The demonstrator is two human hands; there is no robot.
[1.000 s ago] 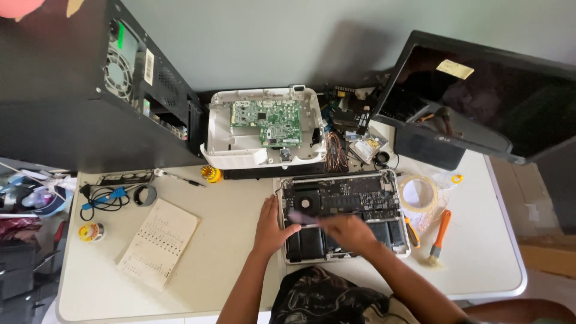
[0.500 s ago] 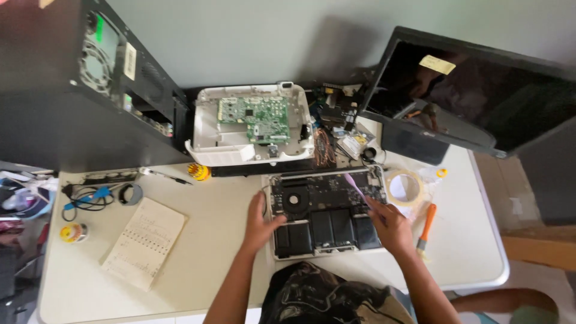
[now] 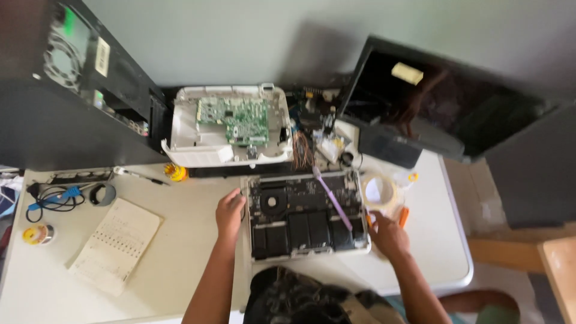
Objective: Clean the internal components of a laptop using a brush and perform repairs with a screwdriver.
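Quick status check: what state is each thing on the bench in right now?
Laptop: bottom cover off, insides exposed.
White device: opened, green circuit board showing.
Purple tool: lying across the laptop.
Left hand: on the laptop's left edge.
Right hand: at its right edge.
Notebook: open.

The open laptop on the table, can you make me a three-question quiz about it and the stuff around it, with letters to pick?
1. Where is the notebook?
A. On the table, left of the open laptop
B. On top of the laptop
C. Behind the monitor

2. What colour is the thin tool lying across the laptop?
A. Green
B. Purple
C. Black

3. What is the left hand doing?
A. Lifting the notebook
B. Resting at the laptop's left edge
C. Holding the roll of tape

Answers:
1. A, it lies on the tabletop well left of the laptop.
2. B, the stick across the laptop's insides is pale purple.
3. B, its fingers sit against the left rim, while the right hand is at the right edge.
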